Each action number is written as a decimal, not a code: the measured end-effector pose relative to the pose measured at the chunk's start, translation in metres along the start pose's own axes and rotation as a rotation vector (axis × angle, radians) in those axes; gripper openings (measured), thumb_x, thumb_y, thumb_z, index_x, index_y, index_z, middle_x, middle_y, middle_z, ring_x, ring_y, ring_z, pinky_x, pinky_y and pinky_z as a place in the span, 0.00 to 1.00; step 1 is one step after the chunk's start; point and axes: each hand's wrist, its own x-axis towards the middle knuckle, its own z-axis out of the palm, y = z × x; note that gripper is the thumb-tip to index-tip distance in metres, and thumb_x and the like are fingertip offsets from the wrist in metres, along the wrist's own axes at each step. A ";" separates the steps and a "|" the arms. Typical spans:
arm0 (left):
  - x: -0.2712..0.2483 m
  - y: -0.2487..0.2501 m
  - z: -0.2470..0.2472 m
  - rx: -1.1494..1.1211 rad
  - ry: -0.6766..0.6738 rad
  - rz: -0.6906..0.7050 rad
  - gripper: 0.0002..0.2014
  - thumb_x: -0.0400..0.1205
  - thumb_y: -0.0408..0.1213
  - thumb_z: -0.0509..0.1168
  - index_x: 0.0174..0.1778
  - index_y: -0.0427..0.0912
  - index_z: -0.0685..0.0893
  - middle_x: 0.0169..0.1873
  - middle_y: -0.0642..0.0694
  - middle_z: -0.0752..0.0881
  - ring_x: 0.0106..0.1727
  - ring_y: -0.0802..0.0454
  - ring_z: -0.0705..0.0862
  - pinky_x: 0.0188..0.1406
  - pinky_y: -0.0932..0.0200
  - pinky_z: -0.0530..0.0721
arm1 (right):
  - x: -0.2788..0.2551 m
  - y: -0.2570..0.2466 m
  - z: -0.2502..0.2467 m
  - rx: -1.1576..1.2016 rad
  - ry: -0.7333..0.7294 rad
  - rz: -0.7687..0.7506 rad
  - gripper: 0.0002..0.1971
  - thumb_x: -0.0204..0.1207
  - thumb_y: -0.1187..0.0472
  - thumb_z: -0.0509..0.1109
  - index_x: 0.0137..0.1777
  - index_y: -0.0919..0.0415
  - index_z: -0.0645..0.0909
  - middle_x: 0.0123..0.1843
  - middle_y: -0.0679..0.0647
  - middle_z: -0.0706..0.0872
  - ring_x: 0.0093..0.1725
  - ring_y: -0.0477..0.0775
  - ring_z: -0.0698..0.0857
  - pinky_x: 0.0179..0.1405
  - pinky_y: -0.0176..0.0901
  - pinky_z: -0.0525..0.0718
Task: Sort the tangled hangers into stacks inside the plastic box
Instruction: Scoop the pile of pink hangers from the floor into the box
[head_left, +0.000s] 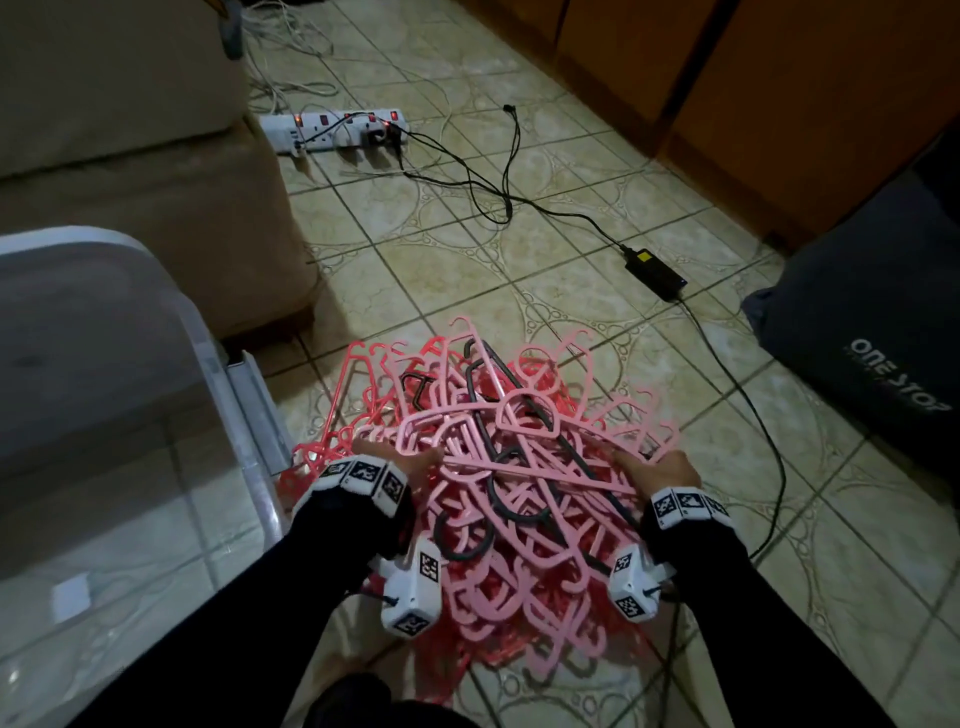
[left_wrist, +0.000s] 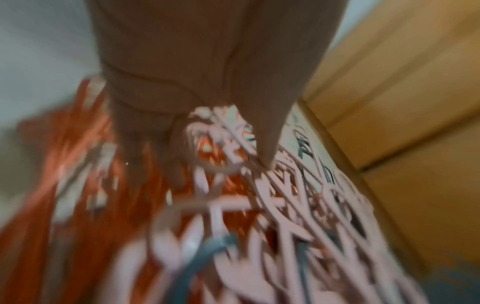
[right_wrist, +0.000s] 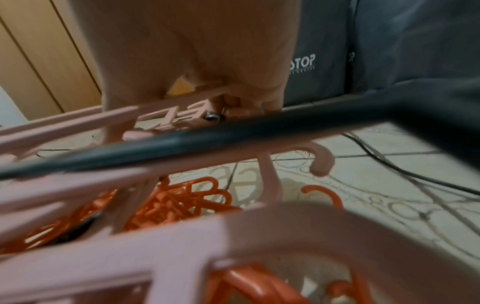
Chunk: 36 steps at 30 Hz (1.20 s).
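A tangled pile of hangers (head_left: 519, 467), pink, red-orange and a few black, lies on the tiled floor in the head view. My left hand (head_left: 400, 460) grips the pile's left side, thumb over the pink ones, fingers buried beneath. My right hand (head_left: 660, 467) grips the right side. The clear plastic box (head_left: 218, 364) with a white rim stands to the left, touching the pile's edge. The left wrist view is blurred: the left hand (left_wrist: 207, 82) reaches into the hangers (left_wrist: 285, 226). In the right wrist view the right hand (right_wrist: 207, 51) curls round a pink hanger (right_wrist: 78, 123) above a black hanger (right_wrist: 207, 142).
A white power strip (head_left: 332, 130) and black cables cross the floor beyond the pile, with a black adapter (head_left: 655, 273). A dark grey bag (head_left: 872, 332) sits at the right, a beige sofa (head_left: 156, 182) behind the box, and wooden cabinets (head_left: 779, 78) at the back.
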 end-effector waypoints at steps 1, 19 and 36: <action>0.006 -0.008 0.003 -0.028 -0.006 -0.006 0.33 0.72 0.60 0.73 0.60 0.33 0.83 0.48 0.42 0.84 0.39 0.52 0.81 0.40 0.60 0.79 | 0.001 0.002 0.000 0.016 -0.007 -0.004 0.43 0.53 0.32 0.79 0.54 0.69 0.78 0.49 0.66 0.85 0.40 0.61 0.82 0.32 0.44 0.75; -0.012 -0.013 0.021 -0.470 0.033 -0.115 0.45 0.72 0.39 0.76 0.77 0.30 0.55 0.67 0.26 0.75 0.62 0.32 0.81 0.58 0.42 0.83 | -0.025 -0.036 0.010 -0.300 -0.140 -0.445 0.28 0.68 0.51 0.72 0.68 0.58 0.70 0.68 0.60 0.77 0.68 0.61 0.76 0.73 0.54 0.69; -0.018 -0.024 0.041 -0.600 0.101 0.043 0.31 0.73 0.27 0.73 0.69 0.37 0.67 0.59 0.35 0.83 0.58 0.38 0.84 0.62 0.40 0.82 | -0.027 -0.056 0.013 -0.288 -0.059 -0.317 0.66 0.39 0.30 0.80 0.75 0.62 0.55 0.67 0.67 0.79 0.65 0.68 0.79 0.63 0.61 0.79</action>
